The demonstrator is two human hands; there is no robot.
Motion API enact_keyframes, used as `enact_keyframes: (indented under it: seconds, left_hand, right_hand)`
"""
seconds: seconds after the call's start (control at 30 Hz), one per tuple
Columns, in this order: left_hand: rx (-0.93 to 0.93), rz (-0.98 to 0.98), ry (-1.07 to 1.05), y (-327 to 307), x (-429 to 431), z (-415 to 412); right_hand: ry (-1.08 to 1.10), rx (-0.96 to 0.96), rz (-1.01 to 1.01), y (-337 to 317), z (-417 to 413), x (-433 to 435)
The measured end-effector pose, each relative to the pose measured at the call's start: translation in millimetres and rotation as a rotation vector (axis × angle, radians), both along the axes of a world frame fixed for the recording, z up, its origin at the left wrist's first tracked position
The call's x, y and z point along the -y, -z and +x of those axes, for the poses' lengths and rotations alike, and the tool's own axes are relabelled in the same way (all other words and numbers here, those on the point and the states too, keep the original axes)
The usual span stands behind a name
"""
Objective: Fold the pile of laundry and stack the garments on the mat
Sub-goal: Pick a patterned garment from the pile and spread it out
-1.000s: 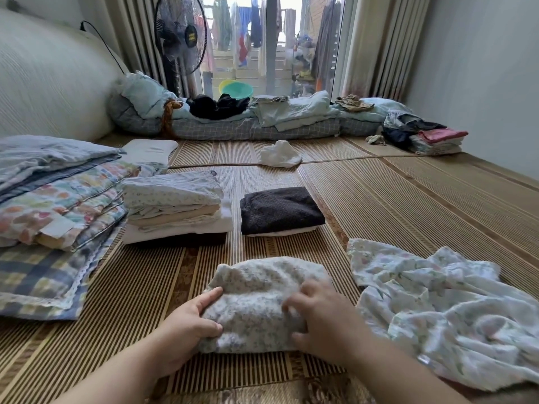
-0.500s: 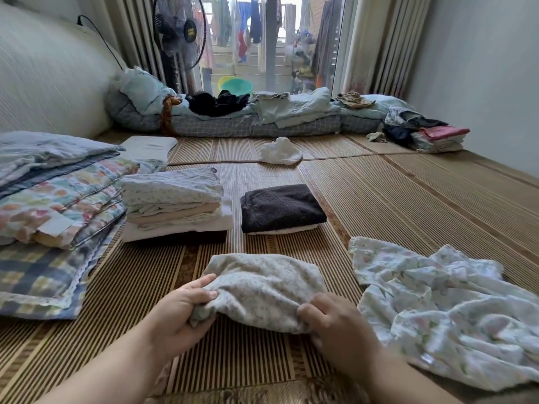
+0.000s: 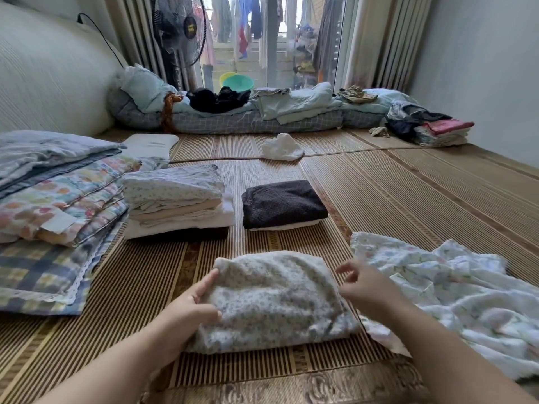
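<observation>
A: Surface?
B: Woven mat [image 3: 408,193] covers the floor; curtains and glass door at the far end.
A: Grip?
B: Left hand [image 3: 186,310] grasps the left edge of the folded speckled garment [image 3: 274,298]. Right hand [image 3: 364,287] released, fingers loosely curled, just beside its right edge.
A: Around the grip?
B: Beyond it, a folded stack [image 3: 175,199] and a dark folded towel [image 3: 283,202]. Right of it, a crumpled floral garment [image 3: 455,290], cut off by the frame. Far bedding blurred.
</observation>
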State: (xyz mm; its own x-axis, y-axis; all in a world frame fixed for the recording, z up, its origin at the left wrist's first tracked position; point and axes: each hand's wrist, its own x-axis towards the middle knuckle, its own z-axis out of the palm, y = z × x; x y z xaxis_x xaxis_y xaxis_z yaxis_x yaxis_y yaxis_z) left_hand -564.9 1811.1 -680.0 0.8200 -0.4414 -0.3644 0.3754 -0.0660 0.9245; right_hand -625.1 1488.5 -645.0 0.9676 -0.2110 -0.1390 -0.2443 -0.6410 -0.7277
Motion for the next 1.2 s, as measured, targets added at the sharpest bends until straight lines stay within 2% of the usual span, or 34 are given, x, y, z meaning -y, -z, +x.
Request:
enact_keyframes:
  seconds: [0.1, 0.17, 0.27, 0.37, 0.5, 0.63, 0.8, 1.0, 1.07, 1.2]
  left_hand:
    - [-0.138, -0.108, -0.043, -4, 2, 12]
    - [-0.202, -0.101, -0.02, -7, 3, 19]
    - [-0.149, -0.06, 0.002, -12, 8, 20]
    - [0.044, 0.087, -0.021, -9, 16, 14]
    - [0.236, 0.201, 0.009, -1, 19, 10]
    - [0.229, 0.312, 0.053, -2, 19, 18]
    - [0.34, 0.2, 0.03, -22, 33, 45]
    - [0.452, -0.041, -0.063, -73, 79, 117]
    - [0.458, -0.001, -0.117, -82, 96, 150]
    - [0.476, 0.255, -0.176, -77, 128, 210]
  right_hand:
    - [0.202, -0.284, 0.354, -7, 18, -12]
    - [0.189, -0.378, 0.35, -6, 23, -24]
    - [0.135, -0.319, 0.254, -1, 31, -42]
    - [0.145, -0.184, 0.169, 5, 40, -49]
    - [0.059, -0.123, 0.293, 8, 35, -42]
    - [-0.142, -0.212, 0.421, 7, 25, -28]
    - [-0.099, -0.046, 0.532, -12, 41, -12]
    - [-0.117, 0.257, 0.29, -90, 130, 25]
    - [-0.053, 0.296, 0.224, -104, 171, 33]
    - [-0.033, 0.241, 0.106, -98, 240, 42]
